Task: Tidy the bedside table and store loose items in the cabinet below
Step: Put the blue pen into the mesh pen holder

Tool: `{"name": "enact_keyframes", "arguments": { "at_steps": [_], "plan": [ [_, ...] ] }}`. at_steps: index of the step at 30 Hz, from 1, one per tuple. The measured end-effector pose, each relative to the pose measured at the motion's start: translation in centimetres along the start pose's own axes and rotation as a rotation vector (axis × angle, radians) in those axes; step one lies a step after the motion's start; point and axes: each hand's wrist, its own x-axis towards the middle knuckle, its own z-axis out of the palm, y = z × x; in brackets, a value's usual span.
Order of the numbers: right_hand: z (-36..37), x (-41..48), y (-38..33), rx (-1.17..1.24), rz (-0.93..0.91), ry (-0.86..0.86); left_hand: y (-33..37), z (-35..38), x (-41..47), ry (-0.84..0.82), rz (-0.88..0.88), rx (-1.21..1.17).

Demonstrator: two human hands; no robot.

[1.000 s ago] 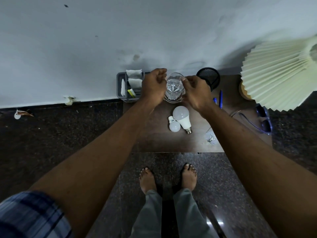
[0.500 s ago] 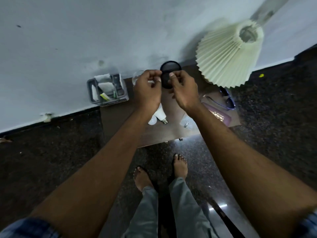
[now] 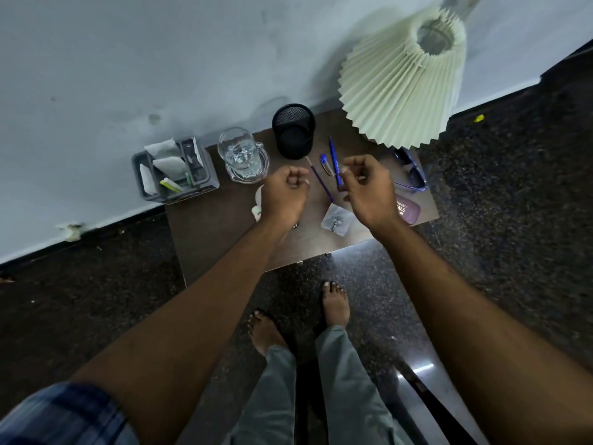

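My left hand (image 3: pixel 284 195) hovers over the middle of the dark bedside table (image 3: pixel 218 232) with its fingers curled in, and I see nothing in it. My right hand (image 3: pixel 369 187) hovers to its right, fingers loosely curled, right beside a blue pen (image 3: pixel 334 162). A purple pencil (image 3: pixel 321 183) and a small blue cap (image 3: pixel 324 162) lie between the hands. Behind them stand a black mesh pen holder (image 3: pixel 293 131) and a glass jug (image 3: pixel 242 155). White bulbs (image 3: pixel 258 203) are mostly hidden under my left hand. A clear bag of screws (image 3: pixel 335 218) lies near the front edge.
Blue glasses (image 3: pixel 414 176) and a purple case (image 3: pixel 407 208) lie at the table's right end under a pleated cream lampshade (image 3: pixel 401 81). A grey organizer (image 3: pixel 175 170) with papers sits left of the table against the wall. My bare feet stand on the dark floor.
Both hands have drawn back from the pen holder toward me and moved apart. The view has shifted, so the pens and jug now show.
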Motion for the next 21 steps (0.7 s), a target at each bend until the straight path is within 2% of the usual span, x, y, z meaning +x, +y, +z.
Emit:
{"name": "enact_keyframes", "arguments": {
  "at_steps": [8, 12, 21],
  "plan": [
    [0.5, 3.0, 3.1, -0.375, 0.015, 0.033, -0.2, 4.1, 2.4, -0.027, -0.063, 0.069],
    [1.1, 4.7, 3.2, -0.527, 0.001, 0.041, -0.1, 6.0, 4.8, 0.059, -0.101, 0.187],
    [1.7, 7.6, 3.0, -0.664, -0.014, -0.064, 0.8, 8.1, 9.1, 0.175, -0.212, 0.330]
  ]
}}
